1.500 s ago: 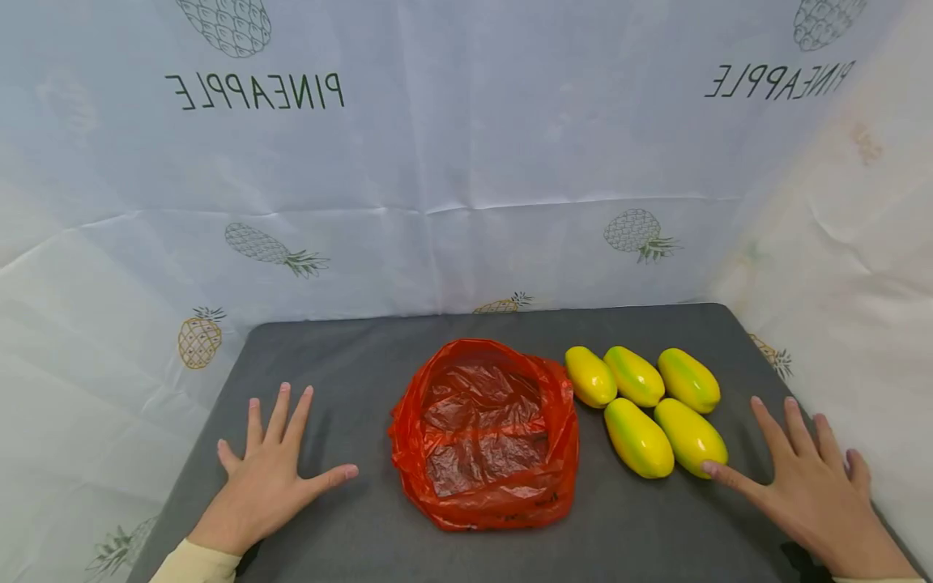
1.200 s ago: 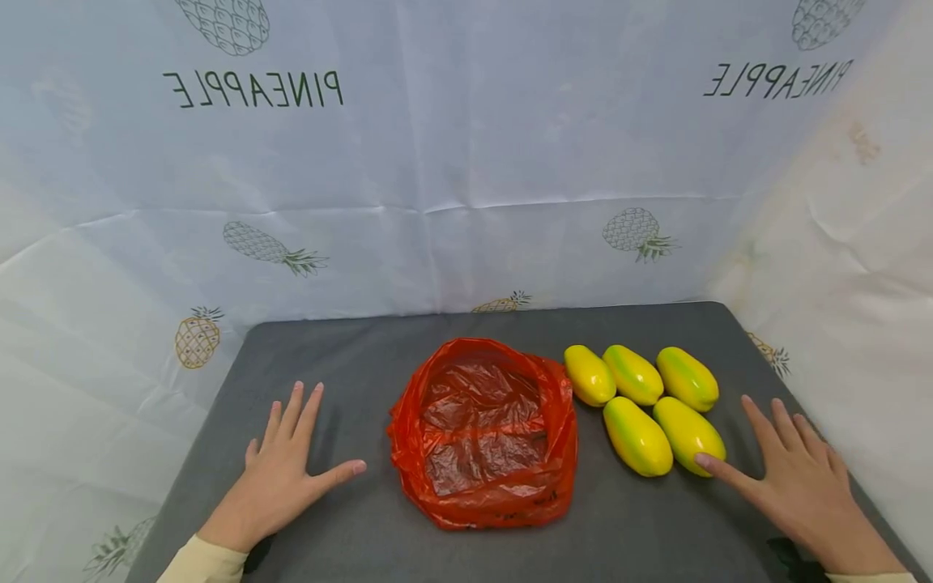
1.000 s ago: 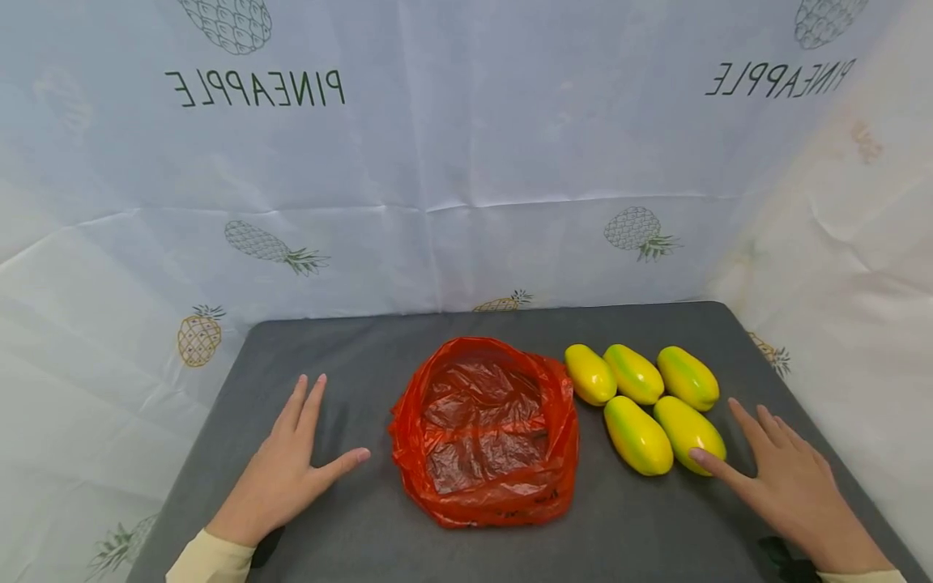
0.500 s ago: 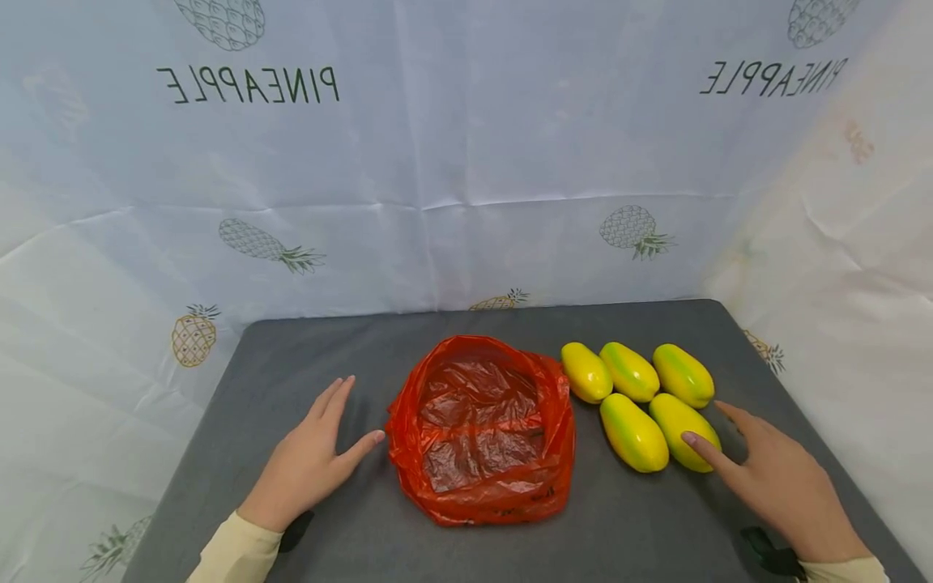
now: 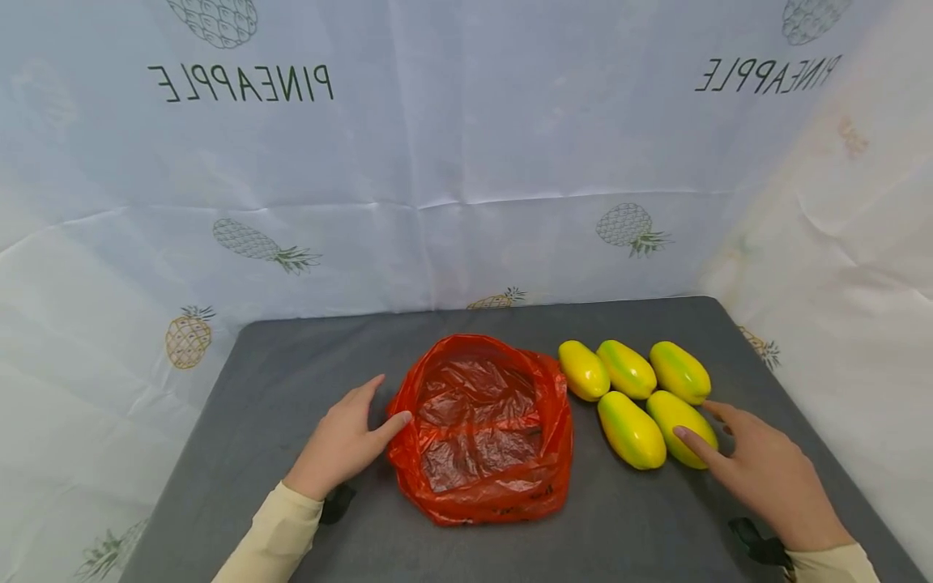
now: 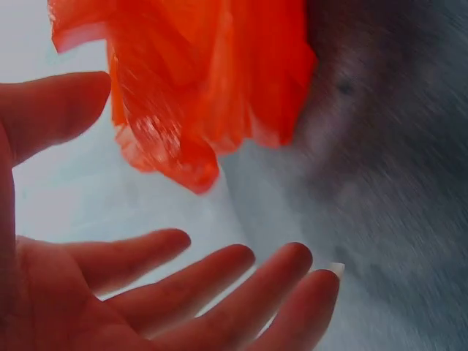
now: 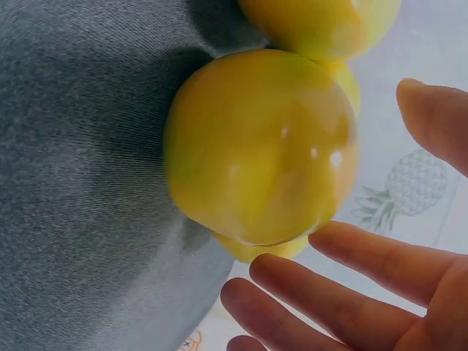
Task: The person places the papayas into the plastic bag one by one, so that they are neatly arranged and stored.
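Observation:
A red plastic bag [image 5: 481, 510] sits with its mouth spread wide at the middle of the grey table. My left hand [image 5: 341, 445] is at the bag's left rim, thumb and fingers apart; in the left wrist view the thumb tip [image 6: 88, 99] is close to the red plastic [image 6: 197, 80], and whether it touches cannot be told. Right of the bag lie several glossy yellow-green oval fruits, like mangoes. My right hand [image 5: 765, 470] is around the nearest right fruit [image 5: 681, 425], thumb on one side and fingers on the other, not closed on it.
One front fruit [image 5: 631, 431] lies beside the reached one, and three more form a back row, the leftmost fruit [image 5: 583, 371] against the bag. The grey tabletop [image 5: 306, 356] ends at a white pineapple-print cloth [image 5: 437, 162] behind and at the sides.
My left hand has moved right and forward to the bag's rim. My right hand has moved left toward the front right fruit, its fingers drawing together. Bag and fruits stay put.

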{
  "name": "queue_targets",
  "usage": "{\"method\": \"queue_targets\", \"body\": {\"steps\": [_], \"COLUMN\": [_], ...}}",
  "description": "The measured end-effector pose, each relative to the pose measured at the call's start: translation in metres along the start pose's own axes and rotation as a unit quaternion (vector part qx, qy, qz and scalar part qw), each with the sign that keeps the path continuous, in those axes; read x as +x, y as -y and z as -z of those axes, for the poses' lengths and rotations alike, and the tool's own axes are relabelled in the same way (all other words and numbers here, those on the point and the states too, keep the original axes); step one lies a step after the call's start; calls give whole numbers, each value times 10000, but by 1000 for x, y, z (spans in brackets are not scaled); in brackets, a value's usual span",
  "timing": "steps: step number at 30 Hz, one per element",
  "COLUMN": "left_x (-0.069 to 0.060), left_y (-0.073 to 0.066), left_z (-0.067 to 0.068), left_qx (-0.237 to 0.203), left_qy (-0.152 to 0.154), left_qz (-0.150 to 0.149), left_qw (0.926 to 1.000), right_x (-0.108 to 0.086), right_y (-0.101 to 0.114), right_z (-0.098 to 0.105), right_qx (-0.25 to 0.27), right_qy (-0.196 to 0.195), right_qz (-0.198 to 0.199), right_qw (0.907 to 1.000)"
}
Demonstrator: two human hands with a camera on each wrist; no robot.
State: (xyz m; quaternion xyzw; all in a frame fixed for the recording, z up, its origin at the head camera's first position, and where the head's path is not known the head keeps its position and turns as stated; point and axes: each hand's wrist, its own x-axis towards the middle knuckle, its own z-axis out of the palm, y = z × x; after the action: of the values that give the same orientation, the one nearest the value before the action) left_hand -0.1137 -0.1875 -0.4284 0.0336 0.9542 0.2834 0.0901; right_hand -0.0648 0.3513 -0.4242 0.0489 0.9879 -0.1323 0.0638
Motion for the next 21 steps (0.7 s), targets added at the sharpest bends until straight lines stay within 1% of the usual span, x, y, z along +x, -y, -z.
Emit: {"method": "queue_targets", "body": {"steps": [6,11,15,19,21], "left_x": [7,14,16,16,16], "left_y": [-7,-19,-23,-23,-23], "left_z": [-4,-6,-8,-11,-13], "left_qx": [-389,-743,-784,-827,-935], "left_qy": [-76,-33,-47,-80,-63], "left_qz": [87,192,337,456,505], "left_qw": [9992,9970,9963,9955,9943], "right_x": [1,-2,-4,-3,-3], "right_y": [4,5,6,7,8], "right_z": [2,0,-2,-2,-2], "right_qx": [-55,-48,16,57,44], "right_qy": [-1,-8,-33,-103,-133], "right_qz": [4,-70,-29,40,75], "right_qw": [10000,10000,10000,9999,9999]}}
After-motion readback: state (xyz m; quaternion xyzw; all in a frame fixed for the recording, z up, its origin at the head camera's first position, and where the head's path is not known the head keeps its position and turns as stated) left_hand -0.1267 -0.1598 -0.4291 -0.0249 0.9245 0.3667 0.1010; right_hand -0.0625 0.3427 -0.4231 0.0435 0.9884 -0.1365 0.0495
